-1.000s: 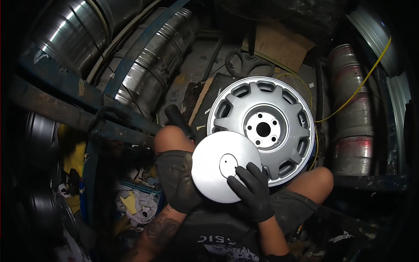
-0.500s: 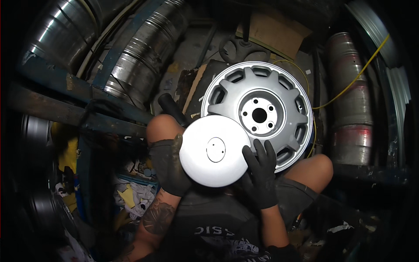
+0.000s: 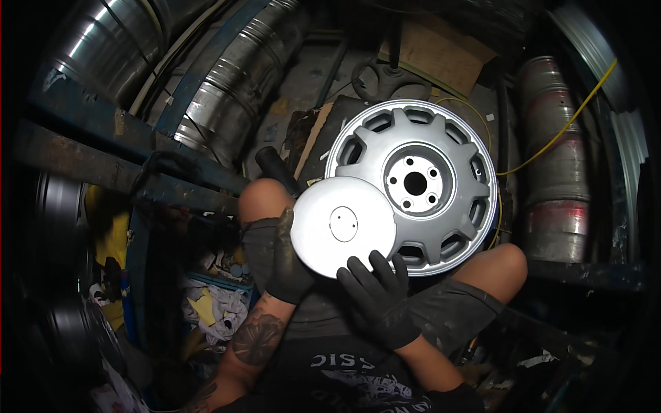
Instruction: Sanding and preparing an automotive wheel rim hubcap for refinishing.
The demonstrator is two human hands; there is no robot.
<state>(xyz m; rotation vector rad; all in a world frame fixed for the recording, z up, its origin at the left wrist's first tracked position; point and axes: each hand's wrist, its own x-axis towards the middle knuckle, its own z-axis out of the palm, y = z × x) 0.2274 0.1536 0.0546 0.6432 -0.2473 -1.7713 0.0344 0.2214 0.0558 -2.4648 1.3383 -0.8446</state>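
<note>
Head view: left hand [image 3: 284, 270] pinched silver disc [image 3: 343, 226] by its left edge, overlapping wheel [image 3: 421, 177]. Right hand [image 3: 379, 301], fingers spread, had moved to disc's lower-right edge; handling apparently continued.

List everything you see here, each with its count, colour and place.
Round spoked metal wheel: one, silver, right of centre
Round smooth disc: one, silver-white, overlapping the wheel's lower left
Ribbed metal cylinders: stacked, count unclear, silver, upper left
Ribbed metal stack: one, silver with red marks, right
Long thin cable: one, yellow, right of the wheel
Flat cardboard sheet: one, brown, beyond the wheel
Round spoked base: one, dark, beyond the wheel
Short cylinder: one, black, left of the wheel
Long metal beams: several, blue, left
Crumpled material: one heap, whitish, lower left
Printed shirt: one, black, bottom centre
Left grip: one, black-gloved, at the disc's left edge
Right grip: one, black-gloved, at the disc's lower edge
</note>
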